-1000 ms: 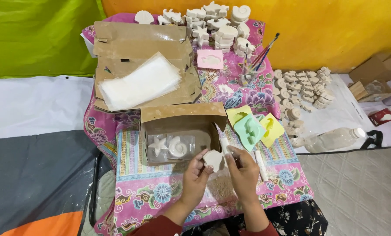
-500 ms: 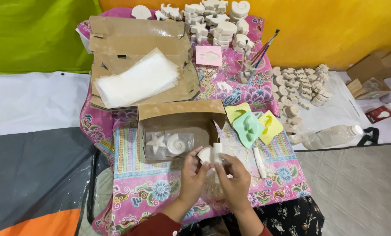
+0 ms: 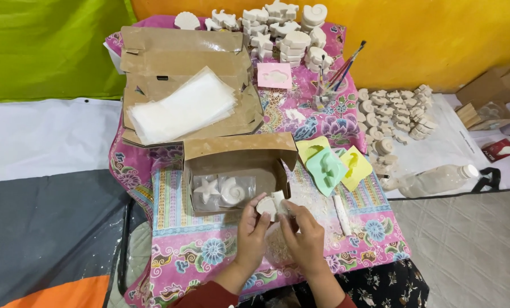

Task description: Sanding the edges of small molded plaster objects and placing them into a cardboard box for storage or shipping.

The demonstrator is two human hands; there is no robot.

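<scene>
**White plaster piece held in both hands over a patterned worktop**

White plaster dominates this view from above. We see our left hand (image 3: 253,231) and right hand (image 3: 304,239) meeting near the bottom centre, fingers closed together around a small white plaster figure (image 3: 268,205). Both hands grip it, the left from the left side, the right from the right. We cannot tell its exact shape.

The figure sits just in front of an open brown cardboard box (image 3: 239,171), close to the box's lower right corner. Inside the box lie a plaster starfish (image 3: 206,189) and a plaster spiral shell (image 3: 232,191), side by side, under clear wrapping.

Everything rests on a worktop covered with a pink floral cloth (image 3: 198,251). Behind the box lies a larger flattened cardboard box (image 3: 175,57) carrying a stack of clear plastic bags (image 3: 182,107). To the right of the small box sit overlapping moulds, two yellow and one mint green (image 3: 325,169), with a pink mould (image 3: 274,75) farther back. A glass of paintbrushes (image 3: 327,94) stands near the pink mould. Stacked plaster shells and starfish (image 3: 278,25) line the far edge. More small plaster pieces (image 3: 395,111) lie on a white sheet to the right, beside a clear plastic bottle (image 3: 432,181) on its side.
</scene>
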